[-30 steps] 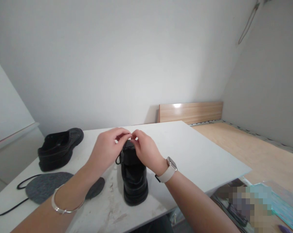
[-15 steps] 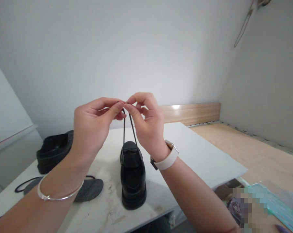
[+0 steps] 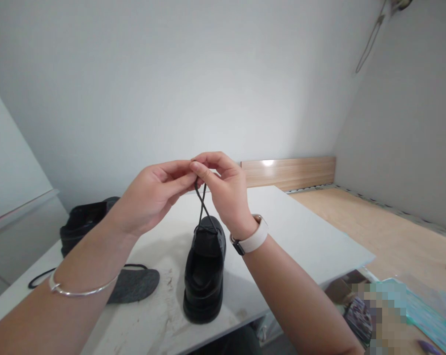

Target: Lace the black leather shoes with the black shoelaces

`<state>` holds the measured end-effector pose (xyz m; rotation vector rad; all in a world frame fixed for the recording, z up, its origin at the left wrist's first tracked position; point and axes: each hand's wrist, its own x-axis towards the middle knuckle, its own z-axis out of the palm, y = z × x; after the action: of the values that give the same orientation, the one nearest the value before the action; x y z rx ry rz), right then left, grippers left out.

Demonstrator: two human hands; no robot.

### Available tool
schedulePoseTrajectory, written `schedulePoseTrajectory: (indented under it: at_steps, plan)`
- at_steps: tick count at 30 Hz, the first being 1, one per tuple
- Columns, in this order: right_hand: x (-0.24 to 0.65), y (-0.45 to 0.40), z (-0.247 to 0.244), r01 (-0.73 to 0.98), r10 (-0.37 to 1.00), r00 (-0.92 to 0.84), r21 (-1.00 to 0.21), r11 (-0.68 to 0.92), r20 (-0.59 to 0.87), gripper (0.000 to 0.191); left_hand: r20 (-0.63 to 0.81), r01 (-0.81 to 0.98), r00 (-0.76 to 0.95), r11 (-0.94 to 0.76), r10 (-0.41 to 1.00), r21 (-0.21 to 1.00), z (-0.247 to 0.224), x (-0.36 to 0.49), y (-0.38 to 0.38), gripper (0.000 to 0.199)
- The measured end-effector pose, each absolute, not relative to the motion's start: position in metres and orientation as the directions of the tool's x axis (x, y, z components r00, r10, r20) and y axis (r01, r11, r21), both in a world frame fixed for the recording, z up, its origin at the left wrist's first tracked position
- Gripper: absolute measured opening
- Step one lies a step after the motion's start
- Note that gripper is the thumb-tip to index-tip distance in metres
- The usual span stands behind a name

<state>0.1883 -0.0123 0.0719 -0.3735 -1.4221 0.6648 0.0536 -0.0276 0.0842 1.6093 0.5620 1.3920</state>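
A black lace-up shoe [image 3: 204, 276] stands on the white table [image 3: 282, 236], its heel toward me. Its black shoelace [image 3: 202, 198] rises from the eyelets, and the two strands cross just above the tongue. My left hand [image 3: 160, 192] pinches the lace with thumb and fingertips. Against it, my right hand [image 3: 223, 185] also pinches lace, and the fingertips of both meet above the shoe. The lace tips are hidden among the fingers. A bracelet [image 3: 86, 292] circles my left wrist and a white-strapped watch [image 3: 250, 239] my right.
Behind my left forearm stands another black shoe [image 3: 83, 222]. A dark grey insole [image 3: 136, 285] lies on the table beside a loose black lace [image 3: 38, 280]. Low wooden board [image 3: 289, 172] runs along the wall. Plastic packaging [image 3: 423, 310] is at the lower right.
My hands have come closer together, the left moving right and overlapping the right's fingertips. The lace strands, apart before, now cross. The shoe has tilted slightly, its toe turned to the right.
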Motion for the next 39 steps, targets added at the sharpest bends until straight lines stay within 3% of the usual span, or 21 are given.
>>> schedulePoseTrajectory:
  at_steps: [6, 12, 16, 19, 25, 31, 35, 39]
  plan:
    - [0.189, -0.022, 0.067, -0.26, 0.651, -0.034, -0.636, 0.726, 0.758, 0.01, 0.638, -0.09, 0.035, -0.633, 0.77, 0.769, 0.075, 0.054, -0.025, 0.019]
    - [0.197, -0.03, 0.058, -0.215, 0.674, -0.063, -0.669, 0.711, 0.736, 0.024, 0.682, 0.036, -0.045, -0.681, 0.73, 0.732, 0.067, 0.052, -0.025, 0.02]
    - [0.205, -0.025, 0.045, -0.233, 0.738, -0.029, -0.722, 0.651, 0.674, 0.022, 0.643, -0.113, -0.056, -0.645, 0.763, 0.756, 0.063, 0.053, -0.026, 0.016]
    - [0.215, -0.023, 0.031, -0.218, 0.79, -0.051, -0.779, 0.588, 0.61, 0.033, 0.569, -0.263, 0.003, -0.548, 0.822, 0.794, 0.06, 0.047, -0.026, 0.013]
    - [0.263, -0.028, 0.001, 0.206, 0.749, 0.015, -0.735, 0.646, 0.663, 0.052, 0.445, -0.311, 0.047, -0.41, 0.894, 0.857, 0.043, 0.01, -0.015, 0.015]
    - [0.317, -0.029, -0.046, 0.705, 0.78, 0.002, -0.554, 0.442, 0.625, 0.048, 0.402, -0.206, -0.039, -0.401, 0.915, 0.893, 0.004, -0.032, 0.005, 0.013]
    - [0.316, -0.027, -0.069, 0.791, 0.833, -0.033, -0.495, 0.359, 0.552, 0.048, 0.418, -0.074, -0.1, -0.426, 0.903, 0.902, -0.02, -0.044, 0.007, 0.01]
    - [0.287, -0.034, -0.076, 0.704, 0.93, -0.152, -0.624, 0.339, 0.335, 0.044, 0.403, 0.193, -0.02, -0.392, 0.915, 0.9, -0.038, -0.03, 0.0, 0.016]
